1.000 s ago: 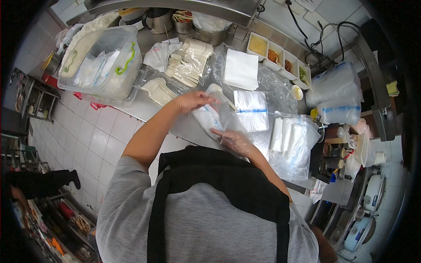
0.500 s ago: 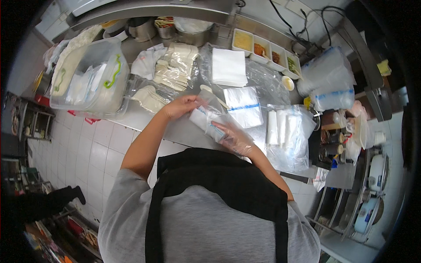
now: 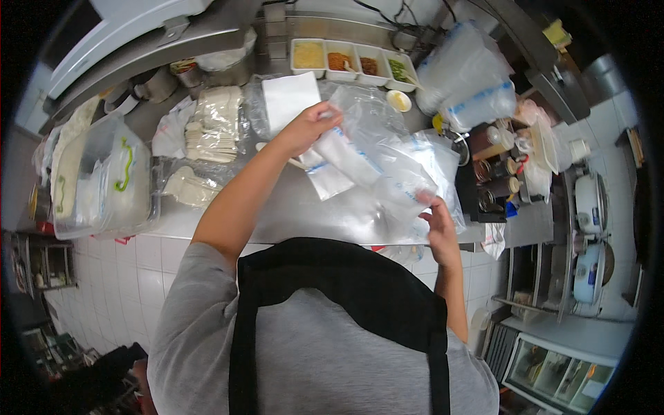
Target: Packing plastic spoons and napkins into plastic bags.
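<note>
A clear plastic bag with blue print stretches between my hands above the steel table, with a white rolled bundle along its left part. My left hand is closed on the bag's upper left end. At the lower right, my right hand pinches the bag's edge; its fingertips are partly behind the film. Below the bundle lies a flat white packet with a blue stripe, partly covered. White sheets rest beyond my left hand.
Wrapped wooden cutlery and a lidless-looking clear tub with green handles stand left. Food trays and a small cup line the back. At right are stacked plastic bags and a rack of jars.
My right hand has come out of the clear bag and moved right to its edge. My left hand has moved farther away with the other end, spreading the bag. The whole view has shifted.
</note>
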{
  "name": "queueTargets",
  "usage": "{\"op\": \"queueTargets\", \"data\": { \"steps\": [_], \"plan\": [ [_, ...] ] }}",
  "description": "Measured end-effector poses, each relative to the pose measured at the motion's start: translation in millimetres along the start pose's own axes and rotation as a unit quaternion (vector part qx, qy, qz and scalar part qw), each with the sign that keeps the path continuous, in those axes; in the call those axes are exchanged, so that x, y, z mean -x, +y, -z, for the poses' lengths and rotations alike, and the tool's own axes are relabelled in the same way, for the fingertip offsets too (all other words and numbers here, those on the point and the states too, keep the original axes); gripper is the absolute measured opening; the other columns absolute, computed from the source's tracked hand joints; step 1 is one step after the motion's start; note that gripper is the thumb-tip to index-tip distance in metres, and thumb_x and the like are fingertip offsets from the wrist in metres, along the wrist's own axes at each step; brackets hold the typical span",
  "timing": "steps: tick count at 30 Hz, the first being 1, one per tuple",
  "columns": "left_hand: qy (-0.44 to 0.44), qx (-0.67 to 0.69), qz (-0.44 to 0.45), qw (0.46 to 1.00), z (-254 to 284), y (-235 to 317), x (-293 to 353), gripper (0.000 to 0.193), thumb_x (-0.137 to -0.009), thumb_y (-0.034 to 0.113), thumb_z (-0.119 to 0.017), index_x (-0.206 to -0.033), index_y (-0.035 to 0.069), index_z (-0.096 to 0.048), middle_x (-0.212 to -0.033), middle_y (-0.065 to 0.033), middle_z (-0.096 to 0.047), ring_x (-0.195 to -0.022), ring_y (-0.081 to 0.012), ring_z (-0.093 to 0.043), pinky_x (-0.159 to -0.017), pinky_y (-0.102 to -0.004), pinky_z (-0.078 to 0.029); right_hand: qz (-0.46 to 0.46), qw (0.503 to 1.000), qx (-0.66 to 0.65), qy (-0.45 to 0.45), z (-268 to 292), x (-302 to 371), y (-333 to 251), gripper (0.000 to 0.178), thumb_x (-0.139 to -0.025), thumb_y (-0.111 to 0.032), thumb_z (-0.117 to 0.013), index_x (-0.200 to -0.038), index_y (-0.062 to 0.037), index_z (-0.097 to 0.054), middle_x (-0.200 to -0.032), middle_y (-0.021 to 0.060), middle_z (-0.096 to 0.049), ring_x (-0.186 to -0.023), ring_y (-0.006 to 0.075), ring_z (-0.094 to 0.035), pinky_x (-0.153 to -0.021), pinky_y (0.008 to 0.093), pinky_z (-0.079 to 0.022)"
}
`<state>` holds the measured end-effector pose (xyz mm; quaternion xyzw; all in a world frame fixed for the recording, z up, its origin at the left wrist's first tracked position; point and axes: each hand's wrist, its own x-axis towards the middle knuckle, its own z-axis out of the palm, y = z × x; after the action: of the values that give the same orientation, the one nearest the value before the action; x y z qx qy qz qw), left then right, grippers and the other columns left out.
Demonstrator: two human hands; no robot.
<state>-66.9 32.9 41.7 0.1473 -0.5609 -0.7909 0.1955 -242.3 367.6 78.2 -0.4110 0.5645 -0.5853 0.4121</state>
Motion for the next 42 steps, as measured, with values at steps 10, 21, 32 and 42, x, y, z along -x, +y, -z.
{"op": "queueTargets", "data": {
  "steps": [10,21,32,42],
  "plan": [
    [-0.095,0.079,0.033,0.992,-91,-4,-108,0.016,-0.094,0.018,-0.064,-0.108,0.012,-0.057,-0.092,-0.0039,-0.065,-0.079,-0.0128,-0.064,-0.069,-0.0303,-0.055,-0.041,0.944,0.255,0.207,63,59,19,0.02,-0.072,0.002,-0.071,-0.09,-0.0024,-0.064,-0.099,0.0096,-0.066,-0.096,0.0171,-0.06,-0.088,0.03,-0.044],
    [-0.068,-0.55,0.013,0.832,-173,-37,-183,0.041,-0.083,0.034,-0.074,-0.11,0.007,-0.059,-0.101,-0.0158,-0.065,-0.093,-0.03,-0.064,-0.078,-0.0397,-0.05,0.189,0.826,0.507,0.158,36,-46,1,0.041,-0.082,-0.012,-0.067,-0.123,-0.0131,-0.063,-0.135,0.0138,-0.053,-0.128,0.0348,-0.047,-0.106,0.0489,-0.034],
    [0.188,-0.48,-0.244,0.822,-61,-21,-22,0.028,-0.085,0.026,-0.072,-0.106,0.009,-0.063,-0.114,-0.0128,-0.061,-0.112,-0.0317,-0.056,-0.096,-0.041,-0.045,0.038,0.809,0.576,0.11,51,-72,77,0.076,-0.086,-0.049,-0.064,-0.15,-0.022,-0.034,-0.151,0.021,-0.032,-0.137,0.0405,-0.033,-0.108,0.0586,-0.026],
    [0.543,-0.56,-0.11,0.616,158,22,172,0.016,-0.079,0.006,-0.069,-0.094,0.005,-0.063,-0.099,-0.0134,-0.061,-0.09,-0.0357,-0.06,-0.08,-0.0432,-0.049,0.267,0.861,0.423,0.091,-33,-135,30,0.013,-0.076,-0.009,-0.076,-0.085,-0.0044,-0.068,-0.096,0.0136,-0.064,-0.095,0.0316,-0.06,-0.085,0.0395,-0.047]
  ]
}}
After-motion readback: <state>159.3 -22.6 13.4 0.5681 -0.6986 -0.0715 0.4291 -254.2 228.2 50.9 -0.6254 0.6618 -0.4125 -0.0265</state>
